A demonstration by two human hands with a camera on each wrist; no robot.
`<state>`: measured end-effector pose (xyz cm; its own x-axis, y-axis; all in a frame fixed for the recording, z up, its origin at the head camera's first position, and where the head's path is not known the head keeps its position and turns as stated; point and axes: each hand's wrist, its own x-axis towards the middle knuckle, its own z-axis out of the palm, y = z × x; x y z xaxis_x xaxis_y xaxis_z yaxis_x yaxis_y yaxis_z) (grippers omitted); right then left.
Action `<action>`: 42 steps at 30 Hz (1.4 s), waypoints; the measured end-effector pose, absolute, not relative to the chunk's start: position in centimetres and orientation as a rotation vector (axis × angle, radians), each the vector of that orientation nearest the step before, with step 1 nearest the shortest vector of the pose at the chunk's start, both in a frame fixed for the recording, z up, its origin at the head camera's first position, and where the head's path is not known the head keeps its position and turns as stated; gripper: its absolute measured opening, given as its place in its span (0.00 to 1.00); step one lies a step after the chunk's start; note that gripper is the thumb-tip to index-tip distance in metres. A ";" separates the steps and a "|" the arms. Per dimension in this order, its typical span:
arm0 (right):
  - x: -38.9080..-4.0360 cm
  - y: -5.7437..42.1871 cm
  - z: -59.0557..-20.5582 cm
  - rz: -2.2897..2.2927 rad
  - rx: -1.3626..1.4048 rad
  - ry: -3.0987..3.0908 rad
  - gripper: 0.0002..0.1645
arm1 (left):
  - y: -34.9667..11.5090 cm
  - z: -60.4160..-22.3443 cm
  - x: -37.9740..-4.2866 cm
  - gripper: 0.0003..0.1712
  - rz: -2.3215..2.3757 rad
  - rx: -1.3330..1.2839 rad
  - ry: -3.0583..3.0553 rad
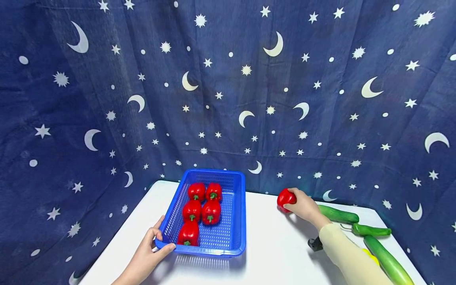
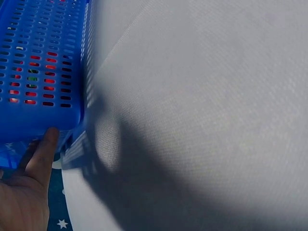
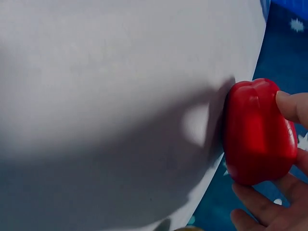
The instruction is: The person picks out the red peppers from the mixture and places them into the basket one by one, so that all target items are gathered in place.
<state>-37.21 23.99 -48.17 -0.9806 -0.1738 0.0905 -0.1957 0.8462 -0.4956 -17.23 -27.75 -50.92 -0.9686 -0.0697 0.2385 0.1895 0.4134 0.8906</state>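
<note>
A blue plastic basket (image 1: 243,213) with perforated walls stands on the left half of the white table. Several red bell peppers (image 1: 211,213) lie in its left and middle part, most with green stems toward me. At its near left corner my left hand (image 1: 147,250) grips the rim, thumb on the front edge and fingers along the left side. Off to the right, my right hand (image 1: 304,206) holds another red bell pepper (image 1: 284,200) near the table's back edge. In the right wrist view, thumb and fingers hold this pepper (image 3: 260,134) from opposite sides.
Beyond the right forearm lie a green cucumber-like vegetable (image 1: 338,214), a long green chili pepper (image 1: 372,230) and a longer green one (image 1: 388,261). A yellow item (image 1: 372,256) is partly hidden by the sleeve. A dark blue curtain (image 1: 228,99) with moons and stars hangs behind the table.
</note>
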 end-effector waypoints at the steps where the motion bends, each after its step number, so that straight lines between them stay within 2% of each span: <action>1: -37.0 23.8 -48.3 0.813 0.317 -2.966 0.42 | -27.7 -50.9 -17.2 0.27 -1.581 -0.103 -2.432; 10: -34.6 22.0 -49.0 0.867 0.404 -2.917 0.41 | -27.7 -51.1 -17.0 0.25 -1.537 -0.214 -2.353; 19: -33.0 21.7 -49.3 0.884 0.488 -2.911 0.40 | -27.6 -50.9 -17.2 0.25 -1.533 -0.221 -2.344; 27: -32.7 21.6 -50.4 0.828 0.524 -2.880 0.36 | -27.7 -51.5 -17.2 0.25 -1.506 -0.249 -2.298; 42: -32.7 21.6 -49.5 0.796 0.606 -2.764 0.35 | -27.5 -51.7 -17.2 0.25 -1.546 -0.201 -2.306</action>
